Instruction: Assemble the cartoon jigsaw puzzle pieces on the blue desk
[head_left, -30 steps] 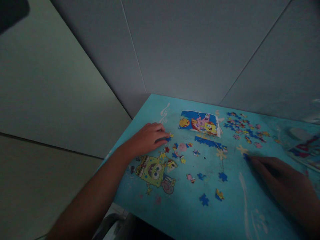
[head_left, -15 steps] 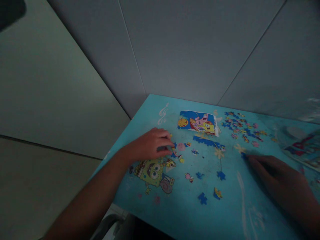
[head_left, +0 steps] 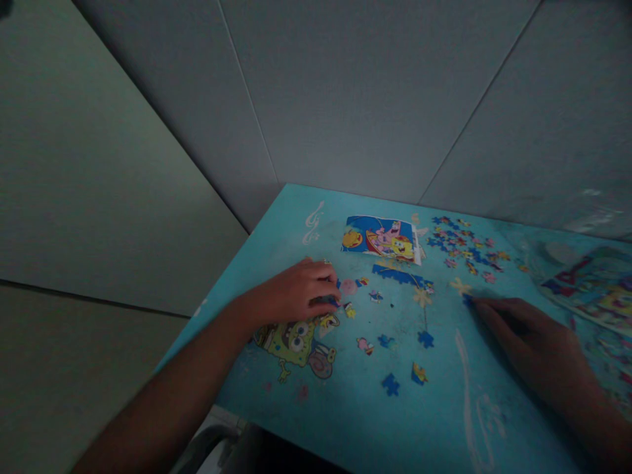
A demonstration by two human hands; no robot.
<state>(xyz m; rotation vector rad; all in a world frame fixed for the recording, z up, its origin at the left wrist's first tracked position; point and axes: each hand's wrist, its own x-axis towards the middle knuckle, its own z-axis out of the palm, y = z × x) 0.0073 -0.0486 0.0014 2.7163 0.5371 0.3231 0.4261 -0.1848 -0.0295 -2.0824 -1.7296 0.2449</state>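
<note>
My right hand (head_left: 530, 339) pinches a small blue puzzle piece (head_left: 467, 299) between thumb and fingertips, low over the table's right half. On the left, my left hand (head_left: 301, 289) rests with curled fingers among loose pieces; blue bits show at its fingertips, but what it grips is hidden. Between the hands lies a joined blue puzzle strip (head_left: 402, 275), just below the picture sheet (head_left: 380, 238) with its yellow and pink cartoon figures. Nearer me are a blue piece (head_left: 391, 384), a yellow-and-blue piece (head_left: 419, 373), another blue piece (head_left: 425, 339) and a pink one (head_left: 365, 345).
A heap of mixed puzzle pieces (head_left: 464, 245) lies at the back right. Beside it, at the right edge, is a clear plastic bag with a colourful print (head_left: 592, 283). The turquoise table (head_left: 316, 434), printed with cartoon figures, meets a grey wall (head_left: 345, 99) behind.
The whole view has shifted slightly, so the table sits a little further left. Both hands keep nearly the same places; the right one still pinches the blue piece.
</note>
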